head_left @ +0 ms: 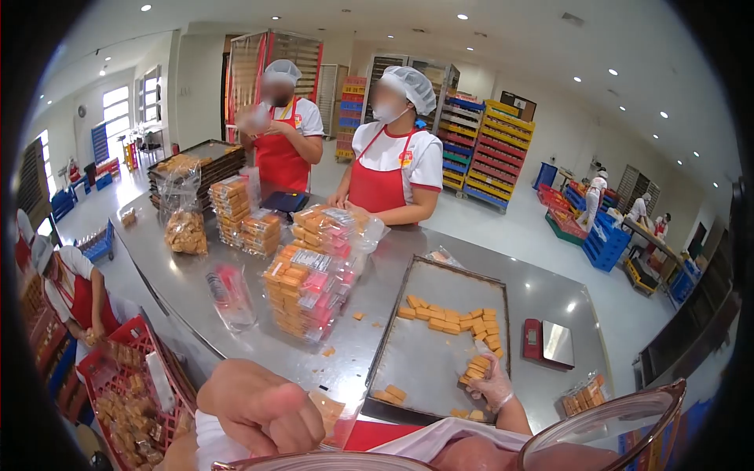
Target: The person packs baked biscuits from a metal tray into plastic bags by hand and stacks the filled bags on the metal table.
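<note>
Well apart in the head view, the right hand (496, 386), in a clear plastic glove, clasps a short row of golden rectangular biscuits (476, 369) over a shallow dark-rimmed metal tray (420, 365) with more biscuits (440, 322), beside a red-and-silver digital scale (549, 343); the left hand (259, 408) is curled, any hold impossible to tell.

Red apron (381, 434), white sleeve (217, 441)
Clear glove (496, 380) over the right hand (493, 390); thin-framed glasses (677, 392), rim brownish
</note>
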Tool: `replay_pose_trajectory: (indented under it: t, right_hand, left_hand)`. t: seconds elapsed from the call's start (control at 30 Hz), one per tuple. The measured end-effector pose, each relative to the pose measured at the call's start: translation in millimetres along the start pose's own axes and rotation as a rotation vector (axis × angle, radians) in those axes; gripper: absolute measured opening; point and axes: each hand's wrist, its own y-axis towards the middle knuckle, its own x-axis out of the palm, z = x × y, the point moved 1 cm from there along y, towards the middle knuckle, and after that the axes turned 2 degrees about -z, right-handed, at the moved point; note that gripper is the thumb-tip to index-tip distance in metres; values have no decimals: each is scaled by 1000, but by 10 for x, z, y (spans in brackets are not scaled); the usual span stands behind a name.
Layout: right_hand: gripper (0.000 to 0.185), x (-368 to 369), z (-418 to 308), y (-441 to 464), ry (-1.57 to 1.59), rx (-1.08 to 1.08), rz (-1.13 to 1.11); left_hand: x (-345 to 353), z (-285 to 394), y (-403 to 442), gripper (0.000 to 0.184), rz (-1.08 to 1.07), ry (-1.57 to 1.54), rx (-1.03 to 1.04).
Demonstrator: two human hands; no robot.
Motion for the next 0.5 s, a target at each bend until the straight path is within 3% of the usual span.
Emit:
replay_pose_trajectory:
  t: [0.13, 0.27, 0.5]
  right_hand:
    - [69, -1, 18, 11, 9, -27, 10]
    - [68, -10, 8, -4, 12, 17, 5]
    - [69, 7, -5, -1, -29, -4, 32]
  left_hand:
    - [-152, 2, 184, 64, -298, 232, -58]
    - [-114, -67, 55, 40, -220, 122, -137]
    - [-207, -122, 86, 49, -209, -20, -55]
